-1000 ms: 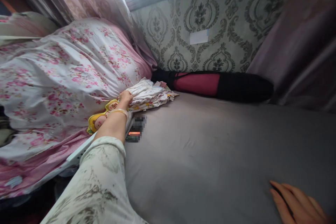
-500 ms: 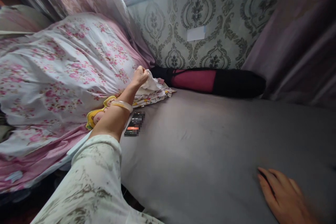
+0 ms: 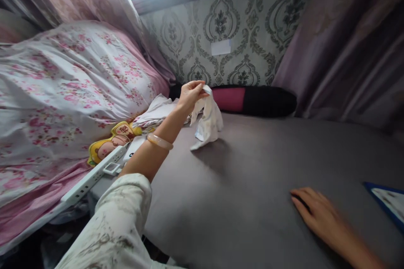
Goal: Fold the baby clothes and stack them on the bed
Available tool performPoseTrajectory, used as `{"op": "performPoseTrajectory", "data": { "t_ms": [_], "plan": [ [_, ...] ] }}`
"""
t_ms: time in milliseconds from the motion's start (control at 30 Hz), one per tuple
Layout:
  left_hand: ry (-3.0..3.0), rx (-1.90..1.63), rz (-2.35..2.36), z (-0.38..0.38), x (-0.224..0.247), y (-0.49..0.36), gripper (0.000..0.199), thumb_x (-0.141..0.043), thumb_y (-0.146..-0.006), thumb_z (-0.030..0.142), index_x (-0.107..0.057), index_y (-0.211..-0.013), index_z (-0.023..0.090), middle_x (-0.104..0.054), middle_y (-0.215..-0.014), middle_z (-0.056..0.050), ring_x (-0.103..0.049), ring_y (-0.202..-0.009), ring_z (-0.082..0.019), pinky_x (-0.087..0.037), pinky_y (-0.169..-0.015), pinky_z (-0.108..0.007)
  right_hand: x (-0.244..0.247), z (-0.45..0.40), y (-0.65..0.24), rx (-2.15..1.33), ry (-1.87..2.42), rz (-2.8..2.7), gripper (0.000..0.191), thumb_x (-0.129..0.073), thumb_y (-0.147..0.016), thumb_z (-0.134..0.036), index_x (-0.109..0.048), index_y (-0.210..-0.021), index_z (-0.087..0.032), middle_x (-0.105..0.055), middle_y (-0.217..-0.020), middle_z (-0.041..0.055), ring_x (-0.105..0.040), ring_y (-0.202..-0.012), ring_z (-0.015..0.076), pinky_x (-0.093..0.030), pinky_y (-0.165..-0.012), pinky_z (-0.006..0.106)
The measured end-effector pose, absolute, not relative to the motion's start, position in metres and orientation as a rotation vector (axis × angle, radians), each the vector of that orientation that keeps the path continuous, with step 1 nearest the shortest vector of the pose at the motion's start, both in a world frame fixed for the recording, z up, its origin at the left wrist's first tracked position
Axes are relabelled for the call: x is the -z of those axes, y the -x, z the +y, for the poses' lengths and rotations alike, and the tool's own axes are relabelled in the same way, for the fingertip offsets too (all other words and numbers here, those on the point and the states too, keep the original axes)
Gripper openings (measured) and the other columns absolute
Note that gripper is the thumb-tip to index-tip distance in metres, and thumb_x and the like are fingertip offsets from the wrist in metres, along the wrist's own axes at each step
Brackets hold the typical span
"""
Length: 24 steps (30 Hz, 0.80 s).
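Observation:
A crumpled white piece of cloth (image 3: 208, 119), perhaps a small garment, hangs from the fingertips of my left hand (image 3: 192, 93), which is closed in a pinch on its top edge. Its lower end dangles over the grey bedsheet (image 3: 252, 168). Further right, my right hand (image 3: 318, 214) lies on the sheet, fingers stretched out and thumb slightly apart, holding nothing. Behind my left wrist, folded white clothes (image 3: 158, 108) rest against the floral bedding. My left forearm hides part of them.
Floral bedding (image 3: 63, 92) is heaped on the left. A yellow cartoon cushion (image 3: 110, 145) lies beside a white power strip (image 3: 93, 176). Along the wall stretches a black and red rolled bundle (image 3: 268, 101). A blue-edged object (image 3: 386, 204) enters at right.
My left hand has lifted the white cloth off the pile and carried it right, over the sheet. The view has shifted right, bringing in the blue-edged object. The phone no longer shows.

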State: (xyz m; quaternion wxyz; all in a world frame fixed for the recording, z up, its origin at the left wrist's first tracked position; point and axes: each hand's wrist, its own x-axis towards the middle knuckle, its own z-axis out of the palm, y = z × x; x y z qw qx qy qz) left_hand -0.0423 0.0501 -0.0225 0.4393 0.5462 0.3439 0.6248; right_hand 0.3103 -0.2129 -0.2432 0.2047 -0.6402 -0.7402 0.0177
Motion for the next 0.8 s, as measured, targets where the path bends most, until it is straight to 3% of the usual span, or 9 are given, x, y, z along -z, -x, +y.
{"op": "performPoseTrajectory", "data": {
  "t_ms": [267, 433, 533, 600, 700, 800],
  "plan": [
    [-1.527, -1.490, 0.578, 0.006, 0.037, -0.019, 0.033, -0.063, -0.077, 0.013, -0.062, -0.110, 0.015, -0.068, -0.089, -0.003, -0.067, -0.087, -0.013, -0.056, -0.079, -0.026, 0.177, -0.157, -0.239, -0.400, 1.623, -1.695, 0.027, -0.046, -0.089, -0.038, -0.067, -0.099, -0.025, -0.072, -0.099, 0.0052, -0.068, -0.089, 0.0222, -0.053, -0.079, 0.036],
    [-1.659, -1.449, 0.561, -0.016, 0.046, -0.045, 0.044, -0.058, -0.078, 0.011, -0.058, -0.121, 0.021, -0.067, -0.101, -0.004, -0.065, -0.101, -0.017, -0.055, -0.083, -0.028, 0.163, -0.126, -0.197, -0.370, 1.486, -1.386, 0.030, -0.057, -0.082, -0.043, -0.057, -0.105, -0.022, -0.067, -0.103, 0.0090, -0.064, -0.094, 0.0226, -0.052, -0.076, 0.035],
    [-1.713, -1.421, 0.598, -0.026, 0.049, -0.052, 0.046, -0.058, -0.079, 0.011, -0.057, -0.123, 0.024, -0.067, -0.102, -0.004, -0.065, -0.103, -0.017, -0.056, -0.082, -0.028, 0.162, -0.114, -0.181, -0.377, 1.456, -1.299, 0.037, -0.064, -0.077, -0.047, -0.055, -0.102, -0.021, -0.066, -0.103, 0.0095, -0.062, -0.092, 0.0228, -0.051, -0.077, 0.036],
    [-1.734, -1.408, 0.606, -0.030, 0.050, -0.053, 0.046, -0.057, -0.079, 0.011, -0.057, -0.123, 0.025, -0.067, -0.102, -0.004, -0.065, -0.102, -0.017, -0.056, -0.082, -0.028, 0.162, -0.109, -0.177, -0.407, 1.438, -1.267, 0.031, -0.063, -0.078, -0.047, -0.056, -0.094, -0.021, -0.066, -0.096, 0.0078, -0.062, -0.087, 0.0217, -0.050, -0.075, 0.035],
    [-1.744, -1.426, 0.634, -0.030, 0.051, -0.047, 0.043, -0.057, -0.079, 0.011, -0.059, -0.121, 0.023, -0.068, -0.101, -0.004, -0.066, -0.099, -0.017, -0.056, -0.081, -0.028, 0.159, -0.105, -0.184, -0.454, 1.402, -1.265, 0.024, -0.056, -0.082, -0.045, -0.059, -0.083, -0.021, -0.067, -0.084, 0.0056, -0.061, -0.079, 0.0202, -0.049, -0.073, 0.034],
    [-1.729, -1.475, 0.699, -0.023, 0.055, -0.034, 0.038, -0.056, -0.078, 0.012, -0.061, -0.115, 0.019, -0.069, -0.095, -0.004, -0.067, -0.092, -0.016, -0.055, -0.079, -0.028, 0.148, -0.106, -0.204, -0.486, 1.340, -1.231, 0.028, -0.057, -0.081, -0.046, -0.062, -0.083, -0.019, -0.067, -0.080, 0.0054, -0.061, -0.074, 0.0197, -0.047, -0.071, 0.033]
  ]
}}
